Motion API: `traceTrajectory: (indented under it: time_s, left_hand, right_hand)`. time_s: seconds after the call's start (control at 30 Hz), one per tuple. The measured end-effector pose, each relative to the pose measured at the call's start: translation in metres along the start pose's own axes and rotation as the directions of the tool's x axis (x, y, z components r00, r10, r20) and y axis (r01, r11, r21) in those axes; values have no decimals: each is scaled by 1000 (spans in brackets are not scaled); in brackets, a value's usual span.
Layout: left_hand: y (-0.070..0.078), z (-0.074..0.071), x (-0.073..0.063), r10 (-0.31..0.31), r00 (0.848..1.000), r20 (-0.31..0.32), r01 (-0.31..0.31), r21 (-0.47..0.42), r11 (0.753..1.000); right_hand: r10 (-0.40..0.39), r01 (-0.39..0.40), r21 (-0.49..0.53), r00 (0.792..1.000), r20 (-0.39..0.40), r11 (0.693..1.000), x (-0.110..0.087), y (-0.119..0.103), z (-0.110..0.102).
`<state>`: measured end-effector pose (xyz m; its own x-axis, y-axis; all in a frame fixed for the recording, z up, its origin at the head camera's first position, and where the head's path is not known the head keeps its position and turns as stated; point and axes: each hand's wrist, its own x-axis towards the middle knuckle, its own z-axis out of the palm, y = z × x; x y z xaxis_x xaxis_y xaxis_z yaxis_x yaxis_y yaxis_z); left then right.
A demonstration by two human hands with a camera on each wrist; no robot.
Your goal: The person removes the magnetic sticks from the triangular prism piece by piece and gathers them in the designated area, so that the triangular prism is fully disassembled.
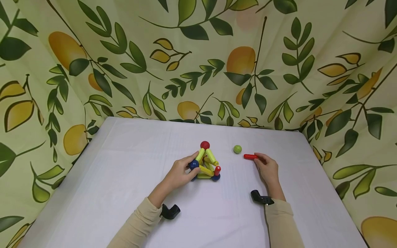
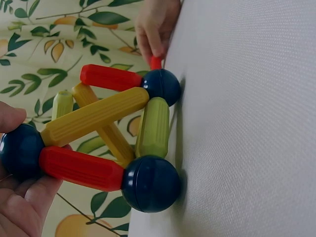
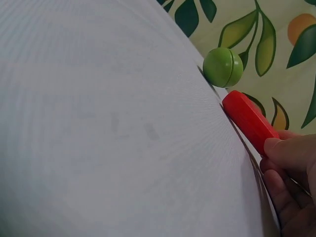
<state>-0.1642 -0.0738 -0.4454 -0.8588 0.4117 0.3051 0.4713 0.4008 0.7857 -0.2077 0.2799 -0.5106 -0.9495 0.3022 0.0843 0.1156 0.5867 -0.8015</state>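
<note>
My left hand (image 1: 180,174) grips an upper blue ball (image 2: 22,152) of a structure built from balls and rods. In the left wrist view, a red rod (image 2: 81,169) runs from that ball down to a lower blue ball (image 2: 151,183). Yellow and lime rods (image 2: 154,128) join the other parts, and a second red rod (image 2: 111,78) sticks up from the far blue ball (image 2: 162,87). A red ball (image 1: 205,145) tops the structure at the back. My right hand (image 1: 268,169) pinches one end of a loose red rod (image 3: 251,122) low over the tablecloth.
A loose green ball (image 1: 237,149) lies on the white tablecloth (image 1: 130,148), just left of and beyond the held red rod. Behind and beside the table hangs a leaf-patterned curtain (image 1: 198,51). Black wrist cameras (image 1: 170,212) sit on both wrists.
</note>
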Motion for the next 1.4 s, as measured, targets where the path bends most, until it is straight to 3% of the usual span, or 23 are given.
traceTrajectory:
  time_s: [0.4,0.6,0.73,0.93,1.1,1.3,1.4]
  left_hand:
    - [0,0,0,1,1000,8,-1,-7,1000]
    - [-1,-1,0,3,1000,3,-3,-9,1000]
    - [-1,-1,1,0,1000,1,0,-7,1000]
    - [-1,0,0,-8,1000,5,8,-8,1000]
    - [-1,0,-1,-6,1000,5,6,-7,1000]
    - [-1,-1,-1,-3,1000,12,3,-15,1000]
    - [-1,-1,-1,1,1000,10,-1,-13,1000]
  right_hand:
    - [-9,9,0,1000,-25,1000,-1,2,2]
    - [-33,35,14,989,-143,999,-4,-5,0]
    - [-65,87,118,981,-182,989,-8,-17,-3]
    - [-119,140,226,987,-104,964,-17,-41,-2]
    - [-238,242,243,970,-48,939,-23,-60,7]
    - [-402,362,304,912,80,881,-44,-90,17]
    - [-444,367,357,881,163,859,-58,-113,18]
